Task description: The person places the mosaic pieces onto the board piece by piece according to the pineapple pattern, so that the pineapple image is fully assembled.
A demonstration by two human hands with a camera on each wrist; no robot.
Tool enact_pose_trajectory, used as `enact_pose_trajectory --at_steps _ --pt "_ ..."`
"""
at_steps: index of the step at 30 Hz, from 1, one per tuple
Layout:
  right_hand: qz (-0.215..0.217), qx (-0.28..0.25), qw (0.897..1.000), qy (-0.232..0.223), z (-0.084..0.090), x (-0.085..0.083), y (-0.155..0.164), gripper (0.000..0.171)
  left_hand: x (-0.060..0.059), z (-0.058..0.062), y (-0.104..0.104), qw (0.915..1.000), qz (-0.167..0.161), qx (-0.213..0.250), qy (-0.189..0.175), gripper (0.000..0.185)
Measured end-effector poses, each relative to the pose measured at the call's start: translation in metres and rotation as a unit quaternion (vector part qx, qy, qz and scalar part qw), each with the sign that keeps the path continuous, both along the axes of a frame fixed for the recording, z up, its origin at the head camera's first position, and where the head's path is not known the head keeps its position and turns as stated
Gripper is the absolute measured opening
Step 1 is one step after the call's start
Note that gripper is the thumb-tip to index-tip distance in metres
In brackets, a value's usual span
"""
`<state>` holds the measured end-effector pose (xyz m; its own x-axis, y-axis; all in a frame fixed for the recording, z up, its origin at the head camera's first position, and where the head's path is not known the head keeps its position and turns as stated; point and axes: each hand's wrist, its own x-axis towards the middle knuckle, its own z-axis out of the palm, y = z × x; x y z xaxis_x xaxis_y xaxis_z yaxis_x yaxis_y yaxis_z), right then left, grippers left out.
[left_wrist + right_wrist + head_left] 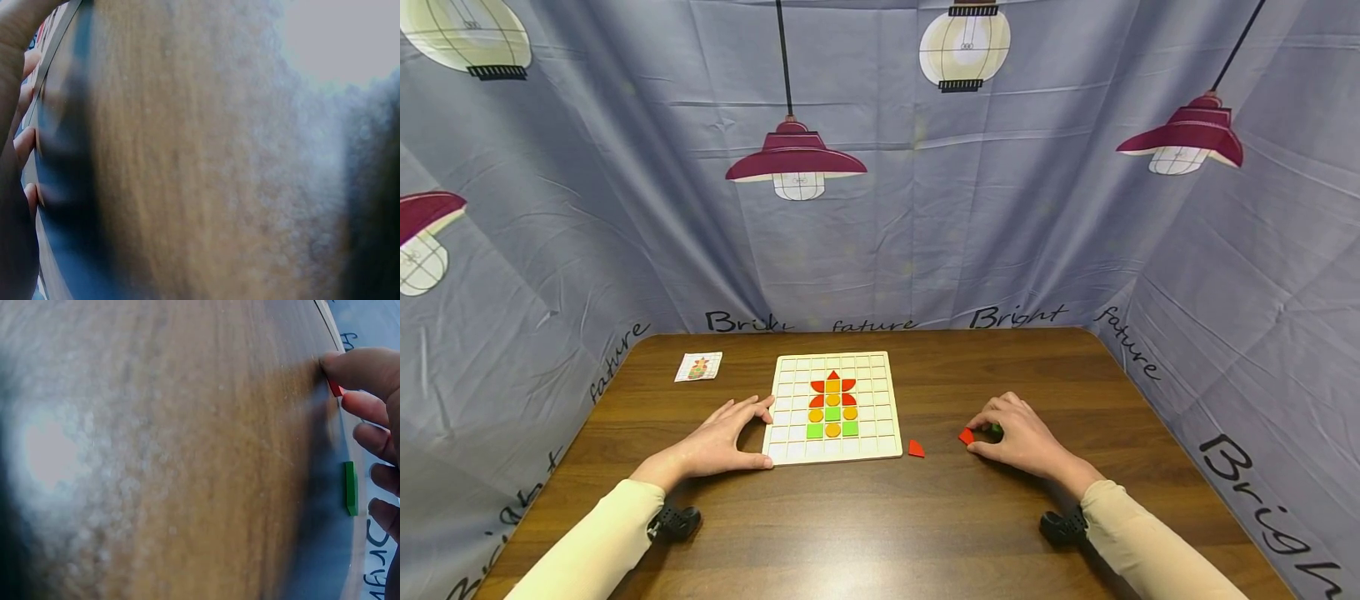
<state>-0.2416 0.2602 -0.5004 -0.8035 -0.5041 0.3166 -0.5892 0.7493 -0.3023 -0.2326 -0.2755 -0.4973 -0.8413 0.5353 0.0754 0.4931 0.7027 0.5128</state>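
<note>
A square white grid board lies on the table, with red, orange and green flat pieces set out in a plant-like figure at its middle. My left hand is at the board's left side, thumb at the near corner and fingertips along the edge, spread wide. To the right, my right hand pinches a red piece between thumb and forefinger, low over the table. A green piece lies beneath that hand's other fingers. Another red piece, with one rounded side, lies just off the board's near right corner.
A small card printed with a similar figure lies at the table's far left. The brown wooden table ends at a grey-blue curtain patterned with lamps, which surrounds its back and sides.
</note>
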Motion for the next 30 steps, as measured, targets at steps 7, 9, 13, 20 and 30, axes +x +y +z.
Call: enact_pose_trajectory --at_steps 7,9,13,20,30 --pt "0.006 0.002 1.000 -0.004 -0.001 0.000 0.001 0.030 -0.001 -0.002 -0.001 1.0000 -0.003 0.000 0.001 0.060" --pt "0.010 0.000 1.000 -0.004 -0.001 0.000 0.001 0.027 -0.001 -0.002 -0.001 1.0000 -0.003 0.000 0.001 0.060" --pt "0.010 -0.001 1.000 -0.002 0.000 -0.001 -0.001 0.025 -0.001 -0.002 -0.001 1.0000 -0.001 -0.001 -0.001 0.060" --pt "0.009 0.003 1.000 0.007 0.000 -0.002 -0.008 0.024 -0.001 -0.001 -0.001 1.0000 0.000 -0.001 -0.004 0.059" --pt "0.023 -0.032 0.999 0.011 0.008 -0.002 -0.040 0.022 -0.001 0.000 -0.002 1.0000 0.000 0.002 -0.003 0.061"
